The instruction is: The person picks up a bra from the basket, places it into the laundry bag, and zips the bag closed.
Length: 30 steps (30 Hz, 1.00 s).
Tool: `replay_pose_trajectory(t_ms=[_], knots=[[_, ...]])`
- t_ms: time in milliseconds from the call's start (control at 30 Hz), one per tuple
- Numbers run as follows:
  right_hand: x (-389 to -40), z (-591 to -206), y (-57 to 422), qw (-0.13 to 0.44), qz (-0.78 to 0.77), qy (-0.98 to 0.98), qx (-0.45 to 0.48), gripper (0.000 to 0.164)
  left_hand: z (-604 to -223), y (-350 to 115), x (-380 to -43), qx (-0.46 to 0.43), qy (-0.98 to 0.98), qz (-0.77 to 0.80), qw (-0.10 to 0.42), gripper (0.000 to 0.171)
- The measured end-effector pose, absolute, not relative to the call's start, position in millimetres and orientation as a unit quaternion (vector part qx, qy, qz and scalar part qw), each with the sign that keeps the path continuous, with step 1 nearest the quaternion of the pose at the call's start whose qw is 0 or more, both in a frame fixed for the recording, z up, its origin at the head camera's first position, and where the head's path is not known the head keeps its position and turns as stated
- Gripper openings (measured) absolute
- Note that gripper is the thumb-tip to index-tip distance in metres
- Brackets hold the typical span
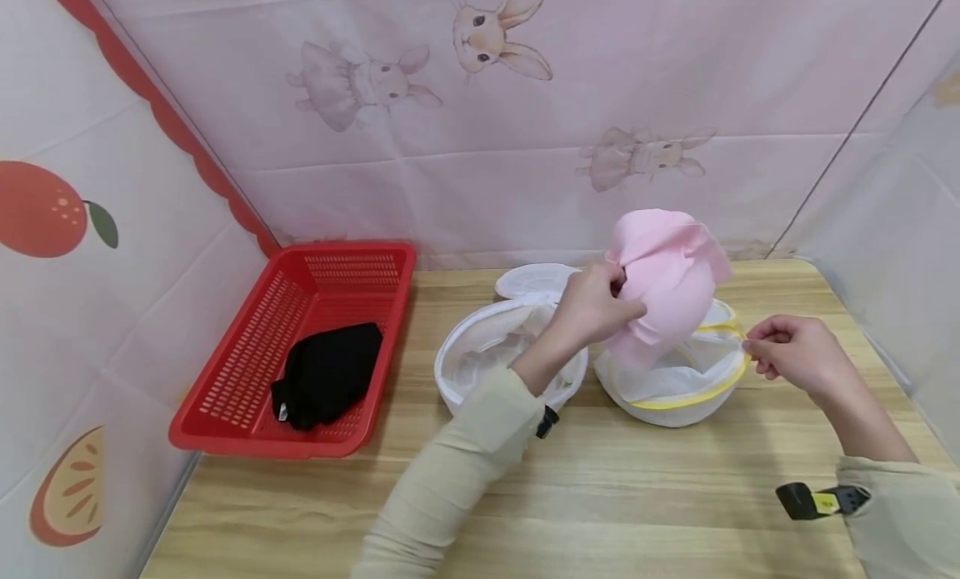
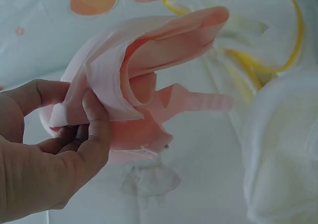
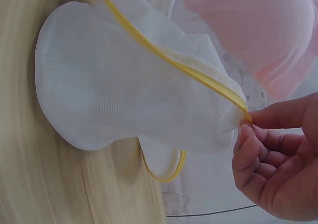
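Observation:
My left hand (image 1: 596, 302) pinches a folded pink bra (image 1: 667, 287) by its edge, thumb on one side and fingers on the other. The bra hangs in the air over a white mesh laundry bag with yellow trim (image 1: 678, 414), hiding part of its opening. In the left wrist view the layered cups and a loose strap (image 2: 211, 102) show. At the bag's right side, the thumb and fingers of my right hand (image 1: 806, 354) pinch the yellow-edged rim. The bag stands on the wooden table with its mouth open and its lid flap (image 3: 166, 169) folded back.
Left of the yellow-trimmed bag stands an open all-white mesh laundry bag (image 1: 450, 364), partly behind my left forearm. A red plastic basket (image 1: 300, 448) farther left holds a black garment (image 1: 330, 375). Printed curtains (image 1: 450, 196) border the table at the back and sides.

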State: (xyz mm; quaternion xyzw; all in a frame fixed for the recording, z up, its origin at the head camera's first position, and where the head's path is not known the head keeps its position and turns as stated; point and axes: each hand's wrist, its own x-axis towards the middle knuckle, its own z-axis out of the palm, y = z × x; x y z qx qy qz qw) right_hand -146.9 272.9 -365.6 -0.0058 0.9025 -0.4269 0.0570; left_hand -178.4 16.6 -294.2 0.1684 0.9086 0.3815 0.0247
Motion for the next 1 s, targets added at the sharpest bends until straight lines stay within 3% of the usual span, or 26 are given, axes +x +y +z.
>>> replay_pose_trajectory(t_ms=[467,767,1000], knots=[[-147.3,-364.0,271.4,0.065,-0.428,0.901,-0.008,0.019,-327.2,31.5,-180.7,0.149,0.895,0.419,0.015,0.022],[-148.2,-363.8,268.8,0.039,-0.432,0.901,0.0,0.019,-341.8,34.4,-179.0,0.163,0.877,0.452,0.019,0.013],[-149.1,-366.6,268.6,0.049,-0.449,0.892,-0.003,0.019,-351.5,35.5,-178.8,0.174,0.868,0.464,-0.01,0.014]])
